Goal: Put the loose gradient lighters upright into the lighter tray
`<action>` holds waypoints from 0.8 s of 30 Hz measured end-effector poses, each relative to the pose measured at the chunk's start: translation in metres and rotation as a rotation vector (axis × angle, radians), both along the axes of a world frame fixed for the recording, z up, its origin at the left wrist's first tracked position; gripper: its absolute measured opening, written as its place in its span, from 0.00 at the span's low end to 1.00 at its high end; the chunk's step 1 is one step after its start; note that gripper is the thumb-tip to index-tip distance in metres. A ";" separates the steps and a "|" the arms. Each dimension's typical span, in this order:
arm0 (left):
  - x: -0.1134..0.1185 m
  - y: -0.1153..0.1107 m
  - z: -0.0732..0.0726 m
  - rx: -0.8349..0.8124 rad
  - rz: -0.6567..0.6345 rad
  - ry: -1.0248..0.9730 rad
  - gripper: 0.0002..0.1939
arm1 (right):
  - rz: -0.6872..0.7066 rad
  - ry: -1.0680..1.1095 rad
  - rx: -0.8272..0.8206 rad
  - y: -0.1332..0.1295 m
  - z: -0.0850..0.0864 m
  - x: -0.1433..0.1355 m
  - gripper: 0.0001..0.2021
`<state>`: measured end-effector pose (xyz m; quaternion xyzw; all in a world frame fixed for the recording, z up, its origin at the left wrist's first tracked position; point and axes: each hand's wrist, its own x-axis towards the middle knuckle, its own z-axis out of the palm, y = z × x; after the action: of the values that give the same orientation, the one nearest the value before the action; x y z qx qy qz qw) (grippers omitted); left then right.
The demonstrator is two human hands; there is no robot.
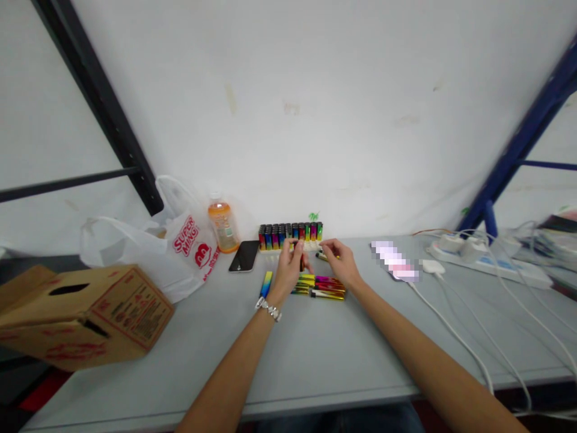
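Several colourful lighters stand upright in rows in a pale tray near the wall. In front of them, my left hand has its fingers curled round something small and dark that is mostly hidden. My right hand is pinched closed beside a lighter, and what its fingertips hold is too small to make out. Between and below the hands lie several metallic lighters on their sides. One blue and yellow lighter rests to the left of my left wrist.
A black phone, an orange bottle, a white plastic bag and a cardboard box are at the left. On the right are a lit phone, a white charger, cables and a power strip.
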<state>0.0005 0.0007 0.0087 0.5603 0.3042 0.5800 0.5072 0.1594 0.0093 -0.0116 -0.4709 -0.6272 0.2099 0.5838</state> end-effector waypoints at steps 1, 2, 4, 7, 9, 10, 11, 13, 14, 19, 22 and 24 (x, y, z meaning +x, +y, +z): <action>0.003 -0.004 0.002 -0.031 -0.001 -0.015 0.22 | 0.011 0.003 -0.002 0.000 -0.001 -0.001 0.14; 0.005 -0.007 0.003 -0.062 -0.002 -0.031 0.22 | 0.021 0.006 -0.002 0.000 -0.002 -0.002 0.14; 0.007 -0.011 0.006 -0.124 -0.005 -0.056 0.24 | 0.038 0.010 -0.003 0.000 -0.003 -0.003 0.14; 0.008 -0.013 0.009 -0.211 0.036 -0.062 0.28 | 0.055 0.008 -0.013 0.000 -0.006 -0.004 0.14; 0.009 -0.013 0.009 -0.261 0.102 -0.050 0.29 | 0.063 -0.005 -0.020 0.000 -0.007 -0.005 0.14; 0.009 -0.012 0.010 -0.277 0.131 -0.047 0.28 | 0.064 -0.014 -0.022 0.000 -0.008 -0.005 0.14; 0.009 -0.012 0.010 -0.284 0.152 -0.048 0.26 | 0.064 -0.022 -0.022 0.000 -0.008 -0.006 0.14; 0.009 -0.012 0.010 -0.277 0.168 -0.062 0.23 | 0.063 -0.033 -0.022 -0.001 -0.008 -0.006 0.13; 0.009 -0.012 0.010 -0.268 0.161 -0.071 0.23 | 0.065 -0.036 -0.023 -0.001 -0.008 -0.007 0.13; 0.006 -0.014 0.013 -0.292 0.012 -0.104 0.30 | 0.081 -0.040 -0.029 -0.003 -0.007 -0.007 0.13; 0.005 -0.014 0.014 -0.319 0.016 -0.076 0.33 | 0.083 -0.052 -0.030 -0.004 -0.006 -0.007 0.13; 0.006 -0.014 0.014 -0.306 0.086 -0.040 0.30 | 0.079 -0.064 -0.032 -0.004 -0.005 -0.007 0.13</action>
<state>0.0068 -0.0129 0.0224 0.4513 0.4022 0.5591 0.5674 0.1523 0.0048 -0.0168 -0.4615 -0.6601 0.2275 0.5473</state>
